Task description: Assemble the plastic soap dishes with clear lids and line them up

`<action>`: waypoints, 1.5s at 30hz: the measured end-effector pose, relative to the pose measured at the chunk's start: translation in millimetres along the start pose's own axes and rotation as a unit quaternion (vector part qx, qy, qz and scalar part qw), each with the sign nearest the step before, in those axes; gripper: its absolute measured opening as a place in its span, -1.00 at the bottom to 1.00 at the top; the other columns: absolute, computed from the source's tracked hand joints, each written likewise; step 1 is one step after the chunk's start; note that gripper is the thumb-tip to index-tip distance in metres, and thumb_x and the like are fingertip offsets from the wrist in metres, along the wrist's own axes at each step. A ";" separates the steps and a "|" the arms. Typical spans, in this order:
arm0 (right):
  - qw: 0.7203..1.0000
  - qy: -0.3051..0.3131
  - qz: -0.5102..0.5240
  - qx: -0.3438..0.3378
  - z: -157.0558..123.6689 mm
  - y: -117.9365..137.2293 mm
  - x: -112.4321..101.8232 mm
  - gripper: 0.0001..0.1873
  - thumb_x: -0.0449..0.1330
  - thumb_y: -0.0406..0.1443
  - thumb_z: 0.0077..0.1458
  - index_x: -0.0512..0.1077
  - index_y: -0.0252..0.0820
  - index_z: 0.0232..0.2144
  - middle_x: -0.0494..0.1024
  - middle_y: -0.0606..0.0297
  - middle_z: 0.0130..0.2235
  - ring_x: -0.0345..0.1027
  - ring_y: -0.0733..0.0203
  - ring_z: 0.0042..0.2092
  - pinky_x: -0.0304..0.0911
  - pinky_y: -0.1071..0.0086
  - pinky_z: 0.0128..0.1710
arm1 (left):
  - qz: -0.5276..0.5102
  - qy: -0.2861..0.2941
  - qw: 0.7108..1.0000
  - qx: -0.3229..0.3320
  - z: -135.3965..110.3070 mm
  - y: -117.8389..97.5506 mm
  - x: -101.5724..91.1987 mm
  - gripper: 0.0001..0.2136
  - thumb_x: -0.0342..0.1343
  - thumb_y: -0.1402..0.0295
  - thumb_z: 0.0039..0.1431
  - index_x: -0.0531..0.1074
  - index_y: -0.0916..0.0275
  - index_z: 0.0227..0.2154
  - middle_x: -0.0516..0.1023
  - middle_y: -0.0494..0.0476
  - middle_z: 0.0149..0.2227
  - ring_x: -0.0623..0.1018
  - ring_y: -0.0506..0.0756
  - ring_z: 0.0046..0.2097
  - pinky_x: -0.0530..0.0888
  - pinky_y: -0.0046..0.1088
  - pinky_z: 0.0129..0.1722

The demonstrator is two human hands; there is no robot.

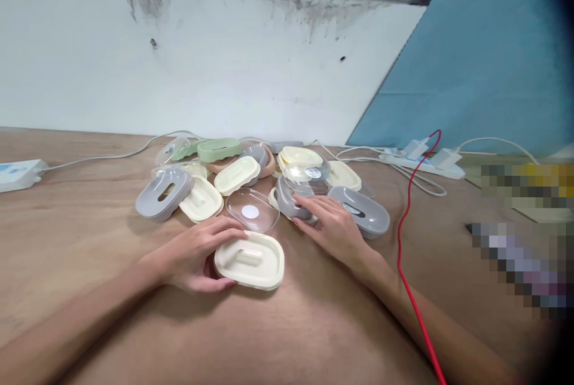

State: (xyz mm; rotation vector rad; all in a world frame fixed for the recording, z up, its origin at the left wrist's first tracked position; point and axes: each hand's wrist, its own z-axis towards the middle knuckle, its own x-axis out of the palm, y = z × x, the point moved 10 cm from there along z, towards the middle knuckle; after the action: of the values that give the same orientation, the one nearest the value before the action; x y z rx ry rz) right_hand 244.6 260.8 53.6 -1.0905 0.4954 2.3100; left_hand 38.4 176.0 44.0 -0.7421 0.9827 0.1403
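Observation:
My left hand [204, 256] grips the left end of a cream oval soap-dish piece [264, 262], thumb at its near edge and fingers at its far edge. The piece has a raised ridge in its middle and lies low over the table. My right hand [329, 223] is closed around the near right part of a grey soap dish [289, 193] in the pile; the fingers partly hide it. Between the hands lies a clear lid [264, 211] with a round white sticker. A grey slotted dish [374, 211] sits just beyond my right wrist.
More pieces are heaped toward the wall: a green dish [219, 149], a cream tray [201, 199], a grey slotted dish [155, 196]. Power strips [452, 168] [20, 174] stand at both sides. A red cable [406, 277] runs across my right forearm.

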 end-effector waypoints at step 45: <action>0.947 0.030 0.304 -0.098 -5.9 78.3 -19.3 -0.56 0.26 -0.33 0.04 0.24 -0.04 -0.03 0.34 -0.08 0.36 0.28 -0.21 0.39 0.32 -0.15 0.31 | -0.169 -0.168 0.962 -0.132 -14.7 33.3 -12.6 -0.14 0.49 0.13 0.10 0.25 0.02 0.43 0.44 0.27 0.37 0.45 0.40 0.38 0.38 0.14 0.40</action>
State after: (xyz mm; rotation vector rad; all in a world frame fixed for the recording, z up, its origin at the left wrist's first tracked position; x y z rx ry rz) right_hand 211.0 189.9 73.0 -1.2323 0.7181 2.9164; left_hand 6.7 194.5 32.3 -1.0814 0.5086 0.0961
